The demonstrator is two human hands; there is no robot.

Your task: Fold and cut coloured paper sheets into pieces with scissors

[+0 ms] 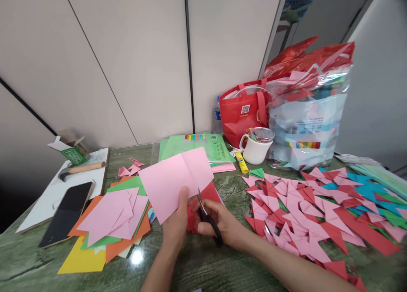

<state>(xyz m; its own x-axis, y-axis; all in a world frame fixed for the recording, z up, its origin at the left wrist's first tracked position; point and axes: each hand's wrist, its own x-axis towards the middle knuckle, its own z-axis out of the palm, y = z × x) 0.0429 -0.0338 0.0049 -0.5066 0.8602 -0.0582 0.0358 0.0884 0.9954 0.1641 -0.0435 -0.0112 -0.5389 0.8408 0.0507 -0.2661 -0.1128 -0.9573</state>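
Note:
A sheet of pink paper with a crease near its right part is pinched in my left hand, thumb on the front face. My right hand is wrapped round black-handled scissors, whose blades point up at the lower right edge of the pink paper. Whether the blades touch the paper I cannot tell. Behind both hands lies red paper, partly hidden. To the left is a pile of cut coloured paper, with pink pieces on top of green, orange and yellow ones.
Many folded paper pieces spread over the right side. A white mug, yellow glue stick, red bag and plastic bag stand behind. Green paper packs lie by the wall. Phone and hammer sit left.

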